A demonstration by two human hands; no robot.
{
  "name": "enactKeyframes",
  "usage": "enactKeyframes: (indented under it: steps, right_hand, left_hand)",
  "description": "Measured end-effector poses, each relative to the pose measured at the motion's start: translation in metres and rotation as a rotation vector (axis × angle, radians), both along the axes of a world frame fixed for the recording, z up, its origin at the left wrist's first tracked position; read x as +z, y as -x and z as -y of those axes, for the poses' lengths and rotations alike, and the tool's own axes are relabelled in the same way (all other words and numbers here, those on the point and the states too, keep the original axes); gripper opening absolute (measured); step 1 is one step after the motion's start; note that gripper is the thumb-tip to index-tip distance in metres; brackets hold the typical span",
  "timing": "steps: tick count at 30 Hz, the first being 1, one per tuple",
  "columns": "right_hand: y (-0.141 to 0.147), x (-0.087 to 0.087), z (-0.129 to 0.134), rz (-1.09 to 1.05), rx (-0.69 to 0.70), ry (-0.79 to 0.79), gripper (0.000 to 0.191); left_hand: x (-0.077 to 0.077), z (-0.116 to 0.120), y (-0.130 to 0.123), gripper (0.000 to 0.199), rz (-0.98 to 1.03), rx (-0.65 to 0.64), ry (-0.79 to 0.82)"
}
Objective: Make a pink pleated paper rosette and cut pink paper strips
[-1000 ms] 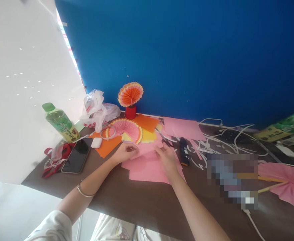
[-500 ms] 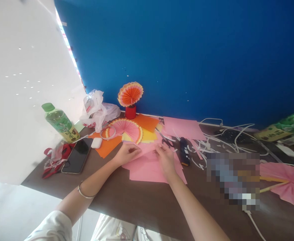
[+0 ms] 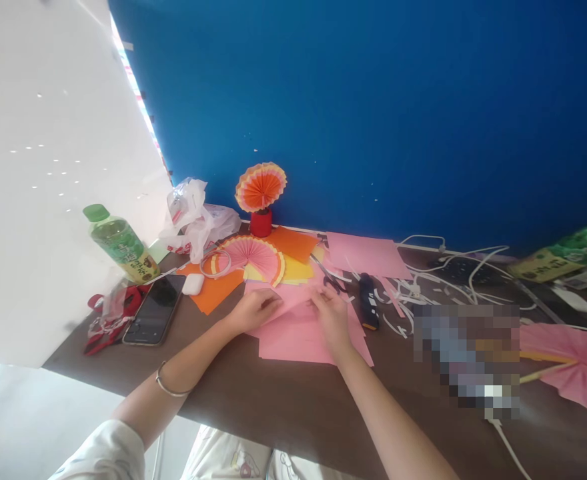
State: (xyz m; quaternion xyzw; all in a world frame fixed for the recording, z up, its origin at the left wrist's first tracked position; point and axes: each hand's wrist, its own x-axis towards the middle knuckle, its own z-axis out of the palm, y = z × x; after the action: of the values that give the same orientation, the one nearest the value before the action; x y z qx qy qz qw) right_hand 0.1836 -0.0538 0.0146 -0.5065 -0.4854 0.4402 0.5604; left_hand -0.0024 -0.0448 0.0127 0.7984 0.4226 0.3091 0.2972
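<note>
Near the middle of the desk, my left hand (image 3: 254, 311) pinches the left side of a pink sheet of paper (image 3: 292, 303). My right hand (image 3: 330, 316) has its fingers closed on the sheet's right side. Beneath the hands lie more pink sheets (image 3: 293, 343), spread over one another. Just beyond them a half-round pleated paper fan (image 3: 248, 257), pink with an orange and yellow rim, rests on yellow paper (image 3: 297, 268). Scissors (image 3: 332, 280) with dark handles lie beyond my right hand. The fingertips' exact grip is too small to make out.
A green-capped bottle (image 3: 118, 243), a phone (image 3: 154, 313) and a white case (image 3: 193, 285) sit left. A pleated paper flower (image 3: 262, 188) stands in a red pot (image 3: 261, 223) at the back. White cables (image 3: 466, 280) and a pink fan (image 3: 573, 363) lie right.
The pink sheet between my hands has shifted slightly and lies lower. Both hands stay almost where they were.
</note>
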Motion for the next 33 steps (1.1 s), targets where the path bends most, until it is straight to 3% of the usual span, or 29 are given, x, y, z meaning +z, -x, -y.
enactKeyframes:
  steps: [11, 19, 25, 33]
  right_hand:
    - [-0.007, 0.004, -0.003, 0.099, -0.061, -0.018, 0.025]
    - [-0.008, 0.009, -0.003, 0.143, 0.02, -0.017, 0.028]
    - [-0.011, 0.002, -0.007, 0.121, 0.057, -0.018, 0.028]
    - [-0.018, 0.0, -0.008, 0.288, 0.105, -0.055, 0.027]
  left_hand:
    - [0.001, 0.001, 0.003, 0.021, -0.066, -0.03, -0.028]
    - [0.001, 0.001, 0.006, 0.02, -0.055, -0.013, -0.032]
    - [0.001, 0.002, 0.005, 0.018, -0.051, -0.023, -0.035]
    - [0.004, 0.001, 0.011, 0.021, -0.182, 0.012, -0.121]
